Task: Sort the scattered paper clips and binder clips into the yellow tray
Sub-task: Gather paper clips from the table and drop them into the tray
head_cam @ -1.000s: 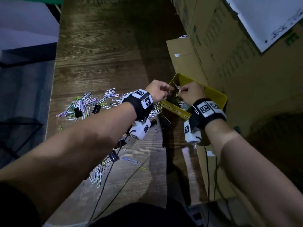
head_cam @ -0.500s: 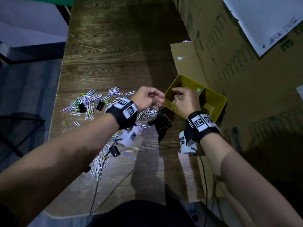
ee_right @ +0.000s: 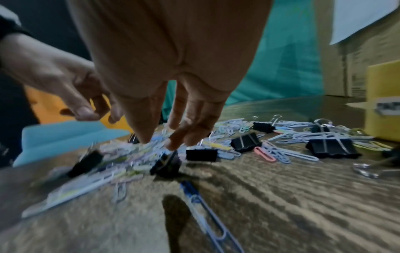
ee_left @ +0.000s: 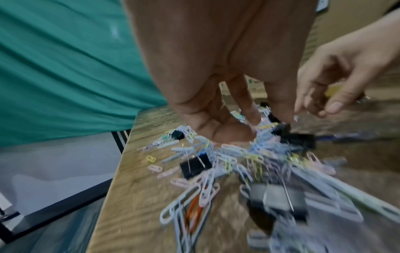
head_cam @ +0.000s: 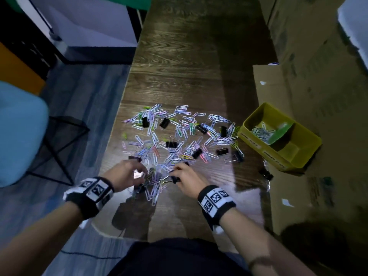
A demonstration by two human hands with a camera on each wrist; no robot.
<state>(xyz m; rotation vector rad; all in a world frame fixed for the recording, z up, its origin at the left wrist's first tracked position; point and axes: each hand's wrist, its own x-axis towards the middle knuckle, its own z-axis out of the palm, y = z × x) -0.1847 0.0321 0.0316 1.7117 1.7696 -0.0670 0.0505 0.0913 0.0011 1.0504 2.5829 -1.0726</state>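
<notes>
Paper clips [head_cam: 185, 134] and black binder clips [head_cam: 171, 144] lie scattered across the middle of your wooden table [head_cam: 189, 56], a wide pastel litter running from about 10 o'clock to 3 o'clock of your hands. From the largest thing down: the table runs away from you toward 12 o'clock, with cardboard boxes [head_cam: 318, 56] along its 3 o'clock side. The yellow tray [head_cam: 278, 158] sits at roughly 2 o'clock from your hands, at the right end of the litter and just beside the boxes. Its far compartment holds a small heap of silvery clips beside something green; the near compartment shows only bare yellow floor.

Your left hand [head_cam: 127, 174] hovers at the near edge of the pile, fingers curled downward with thumb and fingertips drawn close over the clips — the left wrist view is too blurred to say whether they pinch one. Your right hand [head_cam: 185, 180] sits just beside it, at its 3 o'clock, fingers pointing down into the clips. A binder clip lies right under the fingertips [ee_right: 173, 145]; whether you grip it, I cannot tell.
</notes>
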